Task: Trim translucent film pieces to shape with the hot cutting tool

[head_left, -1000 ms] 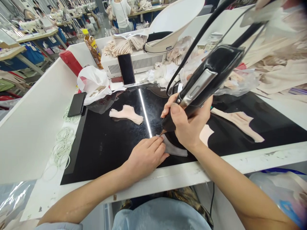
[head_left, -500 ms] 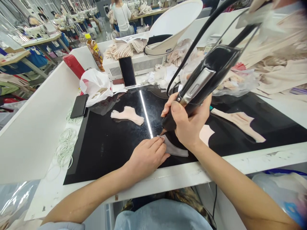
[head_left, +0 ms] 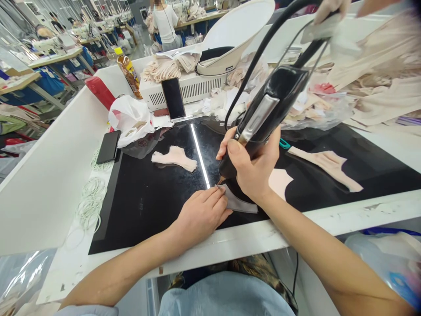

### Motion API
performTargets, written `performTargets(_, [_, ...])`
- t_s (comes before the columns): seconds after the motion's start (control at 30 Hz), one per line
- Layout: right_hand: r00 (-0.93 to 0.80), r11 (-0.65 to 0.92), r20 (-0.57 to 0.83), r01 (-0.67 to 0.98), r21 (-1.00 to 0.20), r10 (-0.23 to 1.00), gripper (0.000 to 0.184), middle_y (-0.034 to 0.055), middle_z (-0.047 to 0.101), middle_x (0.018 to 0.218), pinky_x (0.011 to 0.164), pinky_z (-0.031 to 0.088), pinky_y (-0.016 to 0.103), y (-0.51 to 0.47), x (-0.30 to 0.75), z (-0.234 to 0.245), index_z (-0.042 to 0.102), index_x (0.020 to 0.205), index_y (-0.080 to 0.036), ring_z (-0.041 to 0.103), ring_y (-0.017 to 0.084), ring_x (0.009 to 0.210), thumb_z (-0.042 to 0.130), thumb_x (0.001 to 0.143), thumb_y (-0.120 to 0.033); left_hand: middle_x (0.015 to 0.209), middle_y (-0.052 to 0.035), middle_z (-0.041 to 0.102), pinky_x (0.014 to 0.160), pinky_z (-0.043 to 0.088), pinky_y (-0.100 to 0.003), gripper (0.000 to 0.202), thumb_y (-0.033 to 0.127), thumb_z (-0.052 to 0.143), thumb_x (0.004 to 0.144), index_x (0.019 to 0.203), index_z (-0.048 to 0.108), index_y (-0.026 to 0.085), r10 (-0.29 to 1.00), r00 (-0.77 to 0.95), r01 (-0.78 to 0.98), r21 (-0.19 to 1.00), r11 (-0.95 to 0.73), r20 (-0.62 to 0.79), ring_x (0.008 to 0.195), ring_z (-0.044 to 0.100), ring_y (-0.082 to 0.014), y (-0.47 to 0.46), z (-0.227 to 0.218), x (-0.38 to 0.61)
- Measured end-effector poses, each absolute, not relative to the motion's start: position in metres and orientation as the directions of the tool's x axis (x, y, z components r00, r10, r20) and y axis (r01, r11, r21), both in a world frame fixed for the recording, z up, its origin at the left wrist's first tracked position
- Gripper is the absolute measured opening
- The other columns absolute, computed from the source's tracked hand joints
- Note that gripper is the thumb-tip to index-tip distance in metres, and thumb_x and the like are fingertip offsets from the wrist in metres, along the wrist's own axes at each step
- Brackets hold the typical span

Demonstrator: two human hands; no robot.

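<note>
Ahead of me, a smartphone (head_left: pixel 173 97) stands upright before a white vented box (head_left: pixel 202 91), with a pale wide-brimmed hat (head_left: pixel 238 28) tilted at the box's right end. To my left I have a yellow-capped bottle (head_left: pixel 129 75), a white plastic bag (head_left: pixel 127 113) and a second phone (head_left: pixel 109 147) lying over pale green loops (head_left: pixel 89 204). Farther off I see a person in a white top (head_left: pixel 165 24).

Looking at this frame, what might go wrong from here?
1. The copper-coloured tip of the black corded tool in the right hand sits very near the left hand's fingertips, so a slip might catch them.
2. The left hand covers only one end of the grey fabric strip; its other end lies free and could shift.
</note>
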State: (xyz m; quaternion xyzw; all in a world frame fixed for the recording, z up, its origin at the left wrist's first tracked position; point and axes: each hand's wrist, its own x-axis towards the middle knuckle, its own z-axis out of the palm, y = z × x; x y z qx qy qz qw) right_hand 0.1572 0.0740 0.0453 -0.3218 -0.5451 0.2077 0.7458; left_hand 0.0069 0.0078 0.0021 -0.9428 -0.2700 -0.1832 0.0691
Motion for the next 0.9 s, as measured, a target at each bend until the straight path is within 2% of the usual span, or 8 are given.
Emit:
performTargets(0.17, [0.386,0.703,0.653,0.014,-0.711,0.652,0.041,-0.0046,0.059,0.078,0.051,0.054,0.034,0.058,0.174,0.057,0.048,0.108,-0.035,0.056,0.014,0.054,0.075,0.081,-0.048,0.128,-0.0122,0.070,0.089,0.056,-0.037,0.030,0.033,0.045,0.106,0.118,0.063,0.012,0.491,0.793,0.536,-0.030,-0.844,0.360,0.116,0.067,-0.0234,0.009,0.004,0.006])
performTargets(0.37, [0.335,0.703,0.660,-0.012,-0.711,0.673,0.035,-0.0047,0.065,0.079,0.047,0.054,0.033,0.028,0.203,0.060,0.053,0.109,-0.035,0.060,0.014,0.051,0.077,0.083,-0.034,0.129,-0.0116,0.069,0.089,0.056,-0.038,0.029,0.032,0.049,0.105,0.120,0.064,0.013,0.474,0.801,0.517,-0.025,-0.856,0.366,0.116,0.066,-0.0247,0.010,0.003,0.004])
performTargets(0.53, [0.302,0.746,0.715,0.019,-0.666,0.630,0.033,-0.0047,0.065,0.076,0.041,0.052,0.030,0.009,0.219,0.062,0.057,0.108,-0.036,0.060,0.014,0.050,0.077,0.083,-0.028,0.130,-0.0122,0.069,0.092,0.056,-0.037,0.027,0.028,0.048,0.105,0.120,0.065,0.013,0.477,0.797,0.517,-0.010,-0.856,0.370,0.117,0.067,-0.0236,0.011,0.004,0.004])
performTargets(0.8, [0.354,0.702,0.656,-0.004,-0.712,0.667,0.032,-0.0034,0.068,0.080,0.043,0.054,0.033,-0.005,0.219,0.055,0.056,0.103,-0.035,0.062,0.015,0.050,0.079,0.081,-0.032,0.128,-0.0082,0.071,0.097,0.053,-0.038,0.020,0.025,0.053,0.103,0.114,0.067,0.015,0.427,0.801,0.507,-0.096,-0.857,0.420,0.119,0.064,-0.0236,0.009,0.008,0.003])
performTargets(0.9, [0.356,0.694,0.645,-0.012,-0.720,0.675,0.035,-0.0032,0.068,0.079,0.046,0.055,0.034,-0.005,0.218,0.050,0.055,0.104,-0.035,0.061,0.015,0.050,0.079,0.080,-0.033,0.117,-0.0056,0.072,0.099,0.050,-0.037,0.016,0.021,0.054,0.102,0.111,0.066,0.016,0.422,0.816,0.489,-0.082,-0.868,0.395,0.113,0.064,-0.0216,0.008,0.012,0.005])
